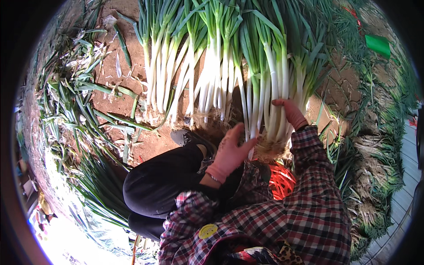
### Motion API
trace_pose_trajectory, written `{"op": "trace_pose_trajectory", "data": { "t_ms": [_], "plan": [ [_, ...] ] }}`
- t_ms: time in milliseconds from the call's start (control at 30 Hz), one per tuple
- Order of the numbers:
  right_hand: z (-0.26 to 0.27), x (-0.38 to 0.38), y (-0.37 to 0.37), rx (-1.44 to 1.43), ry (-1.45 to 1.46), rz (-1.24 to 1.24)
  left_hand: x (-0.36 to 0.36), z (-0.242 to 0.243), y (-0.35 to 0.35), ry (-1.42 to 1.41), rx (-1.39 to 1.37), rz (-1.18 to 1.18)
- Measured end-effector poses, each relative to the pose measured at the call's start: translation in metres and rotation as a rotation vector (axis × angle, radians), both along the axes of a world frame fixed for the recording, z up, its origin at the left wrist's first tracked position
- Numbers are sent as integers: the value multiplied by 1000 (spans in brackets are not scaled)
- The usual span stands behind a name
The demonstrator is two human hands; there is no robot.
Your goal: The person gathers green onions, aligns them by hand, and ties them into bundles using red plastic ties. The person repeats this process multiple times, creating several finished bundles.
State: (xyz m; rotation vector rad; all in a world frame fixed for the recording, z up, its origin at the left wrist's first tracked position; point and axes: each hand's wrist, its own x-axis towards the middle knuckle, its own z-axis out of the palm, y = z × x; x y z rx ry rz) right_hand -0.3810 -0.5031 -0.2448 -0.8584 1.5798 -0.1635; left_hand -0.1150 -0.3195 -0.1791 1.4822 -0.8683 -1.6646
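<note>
Green onions (215, 76) with long white stalks and hairy roots lie in a row before me, their green leaves pointing away. My right hand (291, 112), in a pinkish glove, is wrapped around a bunch of stalks (274, 122) at the row's right end; its thumb lies across the front and its other fingers are hidden behind. Beside the roots of that bunch is my left hand (230, 150), gloved alike, with thumb and fingers spread. The left thumb meets the lower end of a white stalk (254, 124); I cannot tell if it presses on it.
Loose leaves and peelings (79, 86) litter the soil floor on the left. Red plastic strapping (281, 180) lies by my lap. Along the right side are piled smaller bundled plants with roots (371, 175) and a green plastic piece (378, 45). My shoe (190, 137) is close to the roots.
</note>
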Motion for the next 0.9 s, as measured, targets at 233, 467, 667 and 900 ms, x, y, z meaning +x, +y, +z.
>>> {"op": "trace_pose_trajectory", "data": {
  "t_ms": [233, 467, 667, 900],
  "plan": [
    [88, 95, 65, -237, -392, 248, -15, -22, -37, 561, 200, 32],
    [80, 132, 79, -687, 161, 765, 53, -62, -7, 1081, 413, 78],
    [33, 62, 68, -7, -323, -420, 48, -88, 18, 1229, 446, 106],
    [-3, 124, 88, -58, -836, -285, 51, -44, 14, 564, 362, 53]
  ]
}}
